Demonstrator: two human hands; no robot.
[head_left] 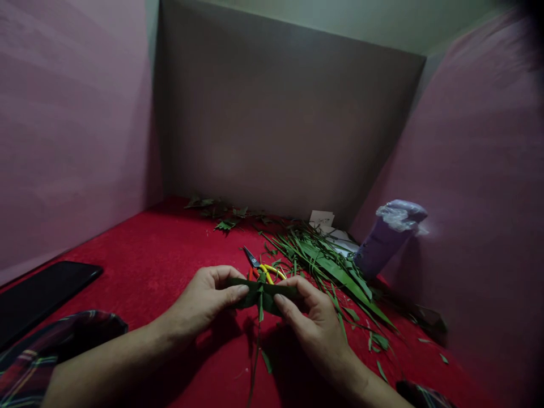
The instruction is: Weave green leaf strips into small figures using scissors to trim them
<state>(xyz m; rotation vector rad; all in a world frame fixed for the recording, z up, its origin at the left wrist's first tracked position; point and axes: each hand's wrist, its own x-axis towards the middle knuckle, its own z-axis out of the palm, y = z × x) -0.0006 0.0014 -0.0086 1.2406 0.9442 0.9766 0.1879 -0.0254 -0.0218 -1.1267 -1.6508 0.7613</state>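
Note:
My left hand [208,300] and my right hand [312,320] meet over the red cloth [148,266], each pinching one end of a dark green folded leaf piece [262,293]. Thumbs and forefingers press on it from both sides. A thin leaf strip hangs down from its middle. Just behind the hands lie small scissors [260,266] with red and yellow handles, blades pointing away to the left.
A heap of long green leaves [327,263] spreads to the right. Leaf scraps [221,218] lie by the grey back wall. A purple bottle [385,238] leans at the right wall, white paper [323,220] behind the leaves, a black phone [40,292] at left.

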